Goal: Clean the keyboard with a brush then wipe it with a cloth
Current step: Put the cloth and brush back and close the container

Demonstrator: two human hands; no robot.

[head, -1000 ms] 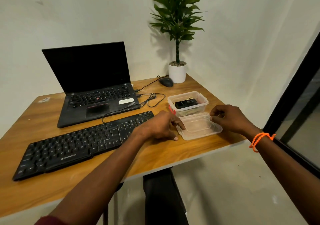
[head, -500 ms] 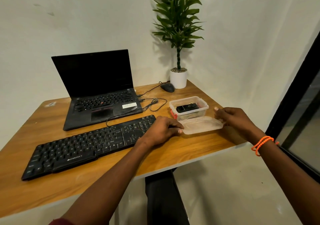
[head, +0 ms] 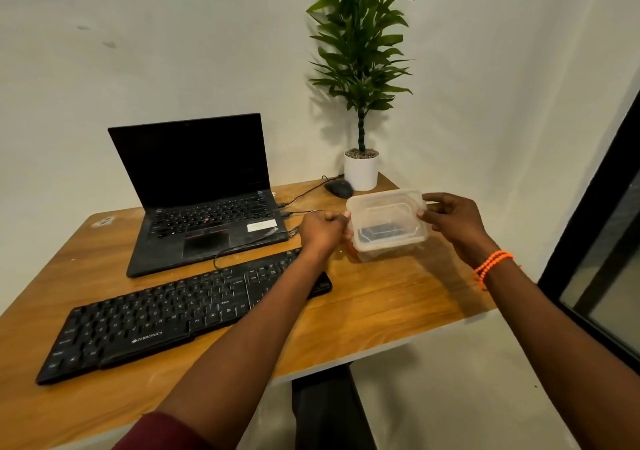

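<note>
Both hands hold a clear plastic lid point(head: 388, 212) over a clear plastic container point(head: 391, 241) that sits on the wooden desk point(head: 381, 304): the left hand point(head: 323, 231) pinches the lid's left edge between thumb and curled fingers, and the right hand point(head: 452, 219) pinches its right edge the same way, an orange bead bracelet point(head: 491, 266) on that wrist. A dark object shows through the plastic inside the container; what it is cannot be told. The black keyboard point(head: 173, 314) lies below and to the left of the left hand, its right end passing under that forearm, its long edge angled across the desk. Beyond it, left of the left hand, an open laptop point(head: 201, 193) stands with cables trailing toward the hands. Past the container are a black mouse point(head: 339, 188) and a potted plant point(head: 360, 68) at the desk's far corner. Bare desktop lies open below both hands up to the near edge; the desk's right edge runs close under the right wrist
</note>
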